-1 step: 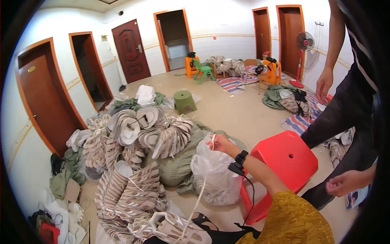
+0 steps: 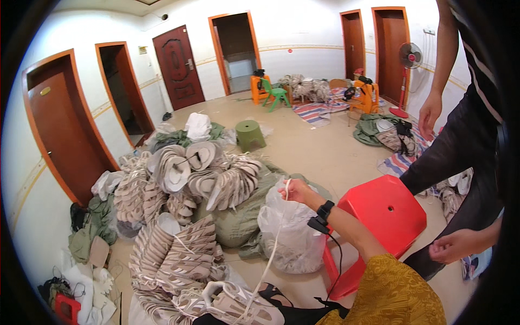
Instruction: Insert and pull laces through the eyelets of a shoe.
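Observation:
My right hand (image 2: pixel 295 190) is raised at arm's length, its fingers closed round a cream shoelace (image 2: pixel 277 238). The lace runs taut down to a beige shoe upper (image 2: pixel 242 304) at the bottom of the view, by my lap. A dark band with a small black device circles my right wrist, and a cable hangs from the device. Left of the upper, a long stack of similar shoe uppers (image 2: pixel 181 260) lies tied together. My left hand is out of view.
A red plastic stool (image 2: pixel 374 216) lies tipped beside my right arm. Behind my hand sits a clear plastic bag (image 2: pixel 290 233). More bundled uppers (image 2: pixel 233 181) lie on green sacks. A person (image 2: pixel 460 162) stands close on the right. Farther off is a green stool (image 2: pixel 250 135).
The whole view has shifted slightly. The standing person's lower hand has moved a little to the left. My right hand still grips the raised lace.

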`<state>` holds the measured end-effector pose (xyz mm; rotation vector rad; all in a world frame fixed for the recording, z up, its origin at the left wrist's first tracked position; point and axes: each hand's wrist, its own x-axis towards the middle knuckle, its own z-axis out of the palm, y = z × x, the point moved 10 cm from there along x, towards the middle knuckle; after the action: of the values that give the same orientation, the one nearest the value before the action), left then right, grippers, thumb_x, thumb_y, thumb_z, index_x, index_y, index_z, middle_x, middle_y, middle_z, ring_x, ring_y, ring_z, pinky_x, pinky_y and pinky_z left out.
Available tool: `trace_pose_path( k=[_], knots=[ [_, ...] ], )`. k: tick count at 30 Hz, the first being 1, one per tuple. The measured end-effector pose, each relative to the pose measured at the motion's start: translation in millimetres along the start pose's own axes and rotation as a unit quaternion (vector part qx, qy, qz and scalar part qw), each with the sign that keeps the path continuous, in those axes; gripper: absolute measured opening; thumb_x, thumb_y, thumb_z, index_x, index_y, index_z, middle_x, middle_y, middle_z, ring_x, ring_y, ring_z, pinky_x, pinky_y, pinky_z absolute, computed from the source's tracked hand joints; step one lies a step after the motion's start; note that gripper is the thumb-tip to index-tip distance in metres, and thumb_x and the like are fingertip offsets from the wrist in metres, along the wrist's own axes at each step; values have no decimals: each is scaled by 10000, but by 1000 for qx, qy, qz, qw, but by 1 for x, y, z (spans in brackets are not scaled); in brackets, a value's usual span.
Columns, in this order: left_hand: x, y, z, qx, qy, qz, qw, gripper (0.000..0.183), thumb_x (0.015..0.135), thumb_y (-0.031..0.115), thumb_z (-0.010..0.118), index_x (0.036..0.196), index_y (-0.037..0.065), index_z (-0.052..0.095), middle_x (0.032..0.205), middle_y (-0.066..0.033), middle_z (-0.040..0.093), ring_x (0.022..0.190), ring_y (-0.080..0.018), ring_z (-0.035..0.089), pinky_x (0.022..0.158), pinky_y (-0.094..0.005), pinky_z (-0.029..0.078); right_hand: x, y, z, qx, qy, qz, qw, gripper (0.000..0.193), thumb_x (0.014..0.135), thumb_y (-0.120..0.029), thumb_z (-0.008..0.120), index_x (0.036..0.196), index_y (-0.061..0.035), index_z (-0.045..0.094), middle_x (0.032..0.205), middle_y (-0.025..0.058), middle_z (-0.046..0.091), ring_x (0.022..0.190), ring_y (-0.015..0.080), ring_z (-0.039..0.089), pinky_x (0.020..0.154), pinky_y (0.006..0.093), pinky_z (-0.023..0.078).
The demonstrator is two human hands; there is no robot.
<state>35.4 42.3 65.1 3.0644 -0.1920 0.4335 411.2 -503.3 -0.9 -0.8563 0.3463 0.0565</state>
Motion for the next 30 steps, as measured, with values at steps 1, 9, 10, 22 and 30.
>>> trace_pose_path(
  k=[1,9,10,22,30],
  knots=[
    [-5,-3,2,47,-4,-5,999,123,815,94,552,916,68,618,687,-130,547,598,-314,539,517,-399,437,1,1,1,-9,-21,4,1000,555,702,54,515,1215,-64,337,947,253,567,665,261,587,626,390,494],
    [-41,-51,37,-108,-19,-143,984,205,848,255,563,909,74,639,649,-146,606,525,-303,557,501,-366,440,-19,8,42,27,-147,52,987,651,731,6,586,1293,-69,266,1010,189,574,853,294,610,792,437,460],
    [-52,-69,54,-292,-64,-281,912,219,852,255,559,918,60,634,656,-147,606,537,-293,561,521,-358,444,-21,5,42,-16,-134,20,991,632,740,-19,603,1282,-62,281,996,171,582,845,278,614,781,421,467],
    [-61,-86,92,-853,223,-344,324,296,895,146,484,1101,-66,498,1088,-178,538,1057,-290,490,1017,-410,328,1,-10,30,-79,-30,-79,993,315,786,-178,614,1054,-71,487,717,57,558,544,147,516,558,315,464],
    [-94,-161,39,-849,368,-269,268,270,892,128,469,1051,-84,520,997,-177,576,1031,-294,499,997,-397,345,26,-27,11,-101,-17,-86,991,191,792,-200,625,892,-93,502,612,51,540,405,116,431,424,294,403]
  ],
)
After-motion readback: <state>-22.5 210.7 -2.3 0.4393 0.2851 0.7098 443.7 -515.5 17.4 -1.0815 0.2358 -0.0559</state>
